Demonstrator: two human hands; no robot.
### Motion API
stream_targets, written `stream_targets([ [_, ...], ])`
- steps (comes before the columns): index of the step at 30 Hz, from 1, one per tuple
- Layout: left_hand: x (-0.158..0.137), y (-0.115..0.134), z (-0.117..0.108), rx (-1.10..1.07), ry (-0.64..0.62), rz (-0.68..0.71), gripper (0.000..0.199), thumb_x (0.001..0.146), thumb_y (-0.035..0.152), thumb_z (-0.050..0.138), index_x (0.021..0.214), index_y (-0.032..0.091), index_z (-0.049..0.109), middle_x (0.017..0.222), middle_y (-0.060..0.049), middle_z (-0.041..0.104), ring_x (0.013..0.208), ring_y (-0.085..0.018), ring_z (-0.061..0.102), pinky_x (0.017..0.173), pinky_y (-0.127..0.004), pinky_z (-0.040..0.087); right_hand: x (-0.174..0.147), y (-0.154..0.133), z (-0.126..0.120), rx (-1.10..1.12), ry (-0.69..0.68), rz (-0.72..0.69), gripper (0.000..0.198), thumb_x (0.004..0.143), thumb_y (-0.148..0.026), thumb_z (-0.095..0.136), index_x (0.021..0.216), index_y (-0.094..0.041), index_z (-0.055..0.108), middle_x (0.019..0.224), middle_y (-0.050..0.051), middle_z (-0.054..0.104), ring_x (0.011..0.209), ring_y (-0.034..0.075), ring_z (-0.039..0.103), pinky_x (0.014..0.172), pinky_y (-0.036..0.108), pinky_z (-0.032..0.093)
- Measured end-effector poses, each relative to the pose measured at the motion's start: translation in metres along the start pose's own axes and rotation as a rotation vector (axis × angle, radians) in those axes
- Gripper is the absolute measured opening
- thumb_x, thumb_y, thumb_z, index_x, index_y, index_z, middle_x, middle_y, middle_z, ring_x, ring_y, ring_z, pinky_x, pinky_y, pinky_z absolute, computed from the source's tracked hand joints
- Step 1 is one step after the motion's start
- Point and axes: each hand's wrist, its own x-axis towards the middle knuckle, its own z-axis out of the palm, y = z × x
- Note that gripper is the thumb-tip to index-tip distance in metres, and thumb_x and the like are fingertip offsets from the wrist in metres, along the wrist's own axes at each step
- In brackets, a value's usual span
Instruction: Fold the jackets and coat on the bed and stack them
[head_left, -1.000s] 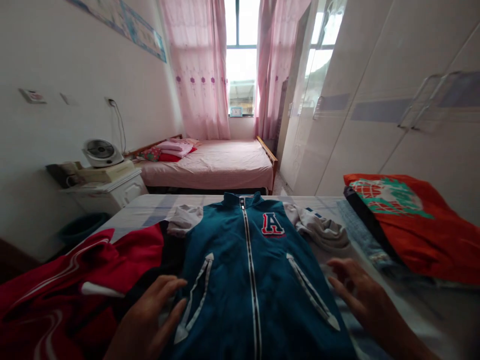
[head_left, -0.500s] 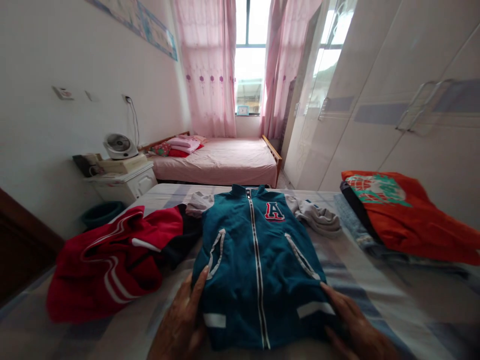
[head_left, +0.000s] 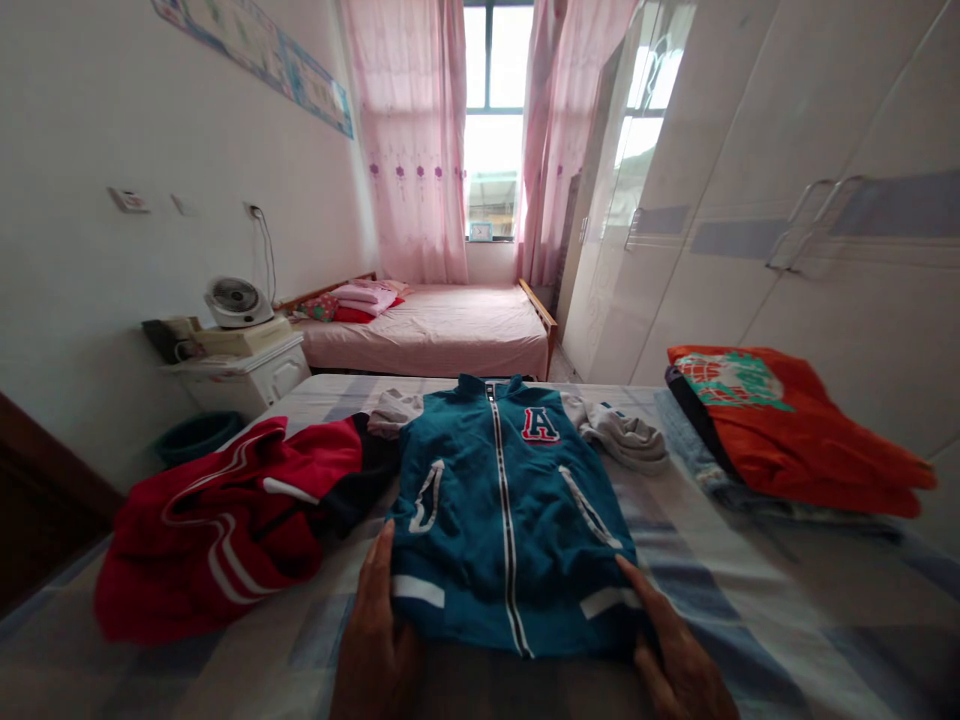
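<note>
The left hand and right hand lie flat, fingers open, on the bottom corners of the blue jacket on the bed.

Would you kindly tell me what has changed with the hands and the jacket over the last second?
Both hands slid down the teal jacket from its pockets to the hem: the left hand and right hand now press its bottom corners. The red garment and orange shirt stayed put.

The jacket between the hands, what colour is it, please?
The jacket is teal with white trim, head view.
</note>
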Motion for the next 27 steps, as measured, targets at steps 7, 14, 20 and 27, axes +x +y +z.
stream_targets([
  [7, 0.028, 0.011, -0.019, 0.039, 0.01, -0.302, 0.06, 0.088, 0.041, 0.034, 0.144, 0.021, 0.023, 0.135, -0.013, 0.049, 0.116, -0.032, 0.053, 0.089, -0.049, 0.047, 0.011, -0.009, -0.001, 0.205, 0.032, 0.302, 0.063, 0.078, -0.022, 0.036, 0.141, -0.024, 0.03, 0.131, 0.006, 0.054, 0.115, 0.021, 0.055, 0.094, 0.035, 0.047],
  [14, 0.074, 0.042, -0.059, -0.026, 0.208, 0.011, 0.036, 0.082, 0.025, 0.043, 0.115, 0.016, 0.057, 0.114, -0.009, 0.057, 0.107, -0.024, 0.055, 0.097, -0.037, 0.043, 0.065, -0.056, -0.067, 0.421, 0.328, 0.338, 0.051, 0.076, -0.037, 0.049, 0.123, -0.018, 0.05, 0.077, 0.002, 0.064, 0.065, 0.016, 0.061, 0.055, 0.022, 0.047],
  [20, 0.029, -0.011, -0.048, 0.152, 0.024, -0.096, 0.042, 0.076, 0.027, 0.05, 0.117, 0.019, 0.059, 0.114, -0.009, 0.051, 0.092, -0.023, 0.062, 0.074, -0.035, 0.055, 0.041, -0.024, -0.044, 0.116, 0.189, 0.31, 0.054, 0.073, -0.038, 0.051, 0.124, -0.022, 0.052, 0.091, 0.004, 0.068, 0.077, 0.021, 0.066, 0.064, 0.026, 0.051],
  [27, 0.011, -0.039, -0.058, 0.079, -0.08, 0.112, 0.053, 0.071, 0.011, 0.048, 0.118, 0.033, 0.058, 0.125, -0.003, 0.05, 0.109, -0.021, 0.058, 0.083, -0.027, 0.053, 0.025, -0.003, -0.048, 0.025, 0.201, 0.181, 0.056, 0.074, -0.028, 0.043, 0.13, -0.028, 0.048, 0.114, 0.003, 0.065, 0.097, 0.024, 0.065, 0.071, 0.03, 0.055],
])
